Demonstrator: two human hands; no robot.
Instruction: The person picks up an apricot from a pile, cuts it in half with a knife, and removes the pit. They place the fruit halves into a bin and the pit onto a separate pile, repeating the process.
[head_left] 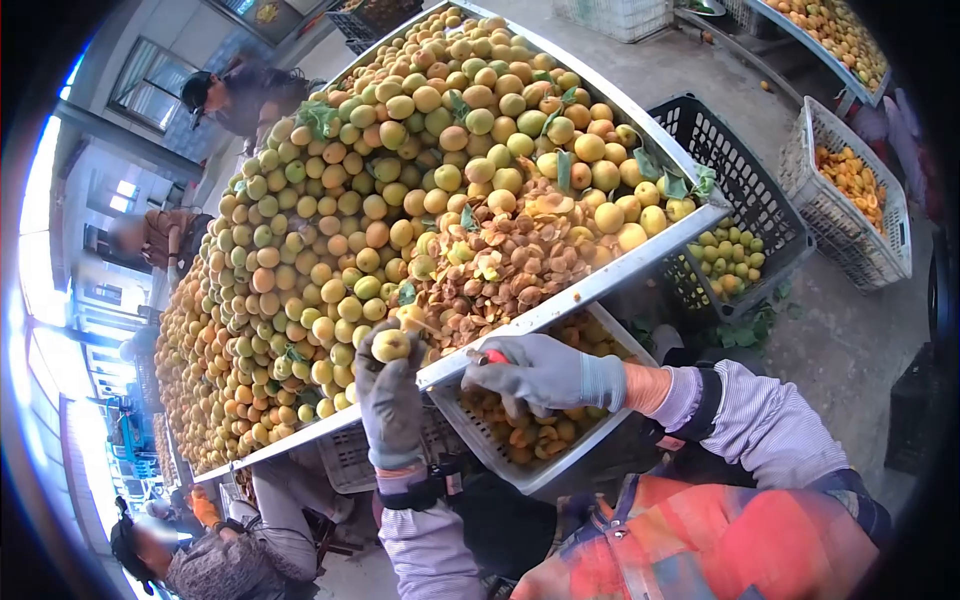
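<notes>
My left hand [390,400], in a grey glove, grips a pale yellow-green apricot [390,346] between thumb and fingers at the metal-edged table's near rim. To its right, my gloved right hand [535,372] is closed around a small red-handled tool [494,357]; its working end is too small to make out. On the table just beyond my hands lies a heap of brown pits and scraps [500,265]. Whole apricots [330,230] cover most of the tabletop. Below my right hand stands a light crate [480,445] holding split apricot pieces [530,440].
A black crate [745,165] with green fruit stands off the table's right corner. Beyond it is a white crate [850,250] of orange pieces. Co-workers [250,95] [165,235] stand along the far left side; another person [230,550] sits at the lower left. The raised metal rim [575,295] borders the table.
</notes>
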